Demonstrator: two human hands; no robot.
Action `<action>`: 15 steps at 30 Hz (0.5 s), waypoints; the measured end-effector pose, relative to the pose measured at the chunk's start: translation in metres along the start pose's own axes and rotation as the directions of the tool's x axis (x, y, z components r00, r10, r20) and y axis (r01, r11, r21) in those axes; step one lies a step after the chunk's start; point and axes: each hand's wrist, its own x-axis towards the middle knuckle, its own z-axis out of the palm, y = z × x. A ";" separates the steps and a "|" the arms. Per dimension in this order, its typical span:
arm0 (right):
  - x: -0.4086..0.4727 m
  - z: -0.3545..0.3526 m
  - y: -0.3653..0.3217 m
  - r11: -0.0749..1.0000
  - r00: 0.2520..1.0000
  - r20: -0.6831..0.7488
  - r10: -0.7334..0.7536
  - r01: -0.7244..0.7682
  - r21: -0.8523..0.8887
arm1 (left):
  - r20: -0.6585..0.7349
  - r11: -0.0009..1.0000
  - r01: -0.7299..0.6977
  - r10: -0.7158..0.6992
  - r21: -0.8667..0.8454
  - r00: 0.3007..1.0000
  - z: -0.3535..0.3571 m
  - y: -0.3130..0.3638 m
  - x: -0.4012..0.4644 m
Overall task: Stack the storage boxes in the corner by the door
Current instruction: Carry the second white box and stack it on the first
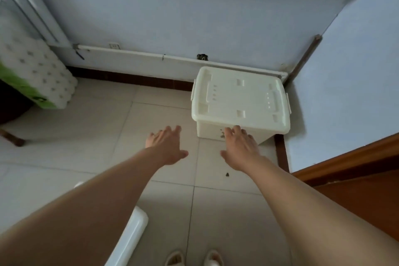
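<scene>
Slippers (194, 258): two pale ones at the bottom edge of the frame, on the tiled floor (103, 127).
Second box (129, 237): white plastic, only a corner of it shows at lower centre, partly behind the left forearm.
Left hand (166, 146): centre of the frame, palm down over the floor, grip wide with fingers spread and nearly straight; it holds nothing and is apart from the storage box.
Right hand (240, 147): just right of centre, palm down, grip wide and empty, fingers straight; the fingertips overlap the near front wall of the storage box, just under the lid rim, but contact cannot be told.
Storage box (239, 101): cream-white plastic with a moulded lid fully on and a latch handle at each short side; brownish marks on its front wall. It stands on the floor at right of centre, pushed into the corner where the two pale blue walls meet.
Door (356, 181): brown wood, lower right.
Toilet roll pack (36, 75): left edge, white rolls in green wrap.
</scene>
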 end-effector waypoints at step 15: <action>-0.124 0.115 -0.129 0.966 0.967 0.051 -0.249 0.252 -0.058 | -0.030 0.937 0.327 -0.333 -0.126 0.942 0.109 -0.121 -0.197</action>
